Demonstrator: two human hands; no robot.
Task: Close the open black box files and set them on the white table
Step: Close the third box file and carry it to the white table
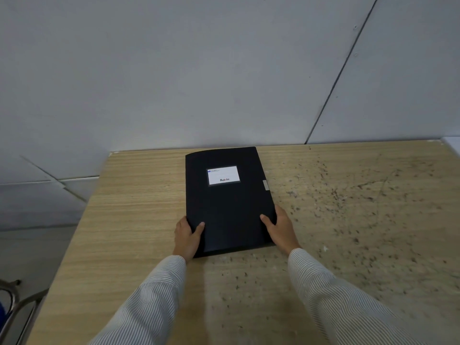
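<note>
A black box file (pixel 227 202) lies flat and closed on a wood-grain table (pixel 129 220), its white label facing up and a grey clasp tab on its right edge. My left hand (pixel 187 239) grips the file's near left corner, thumb on top. My right hand (pixel 281 229) grips the near right edge, thumb on the cover and fingers along the side. Both sleeves are striped. No white table is clearly in view, apart from a white corner at the far right edge.
A grey wall rises right behind the table's far edge. Dark specks and scuffs cover the table's right half. A metal chair frame (pixel 15 302) stands at the lower left beside the table. A white surface corner (pixel 451 144) shows at the far right.
</note>
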